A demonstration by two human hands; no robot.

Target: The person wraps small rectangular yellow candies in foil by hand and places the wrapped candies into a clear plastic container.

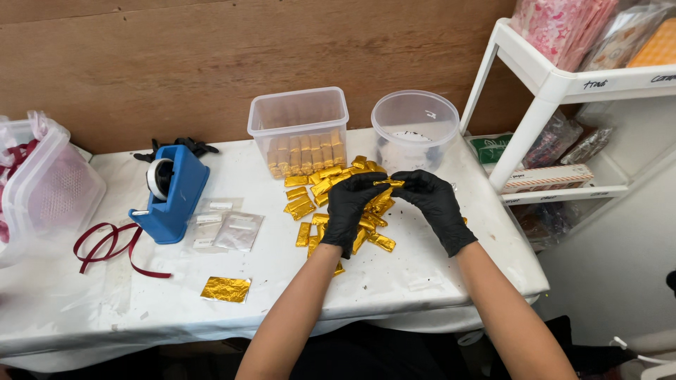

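Both my hands wear black gloves. My left hand (350,209) and my right hand (434,204) meet above the table and pinch one small gold-foil piece (389,184) between their fingertips. Below them lies a pile of gold-foil wrapped bars (310,203) on the white table (394,278). Behind the pile stands a clear rectangular tub (298,119) with more gold bars stacked along its front wall. A flat sheet of gold foil (226,289) lies alone near the table's front edge.
A round clear tub (414,127) stands at the back right. A blue tape dispenser (171,193), clear small bags (229,229) and a dark red ribbon (105,246) lie to the left. A lidded clear box (49,186) sits far left. A white shelf rack (556,91) stands on the right.
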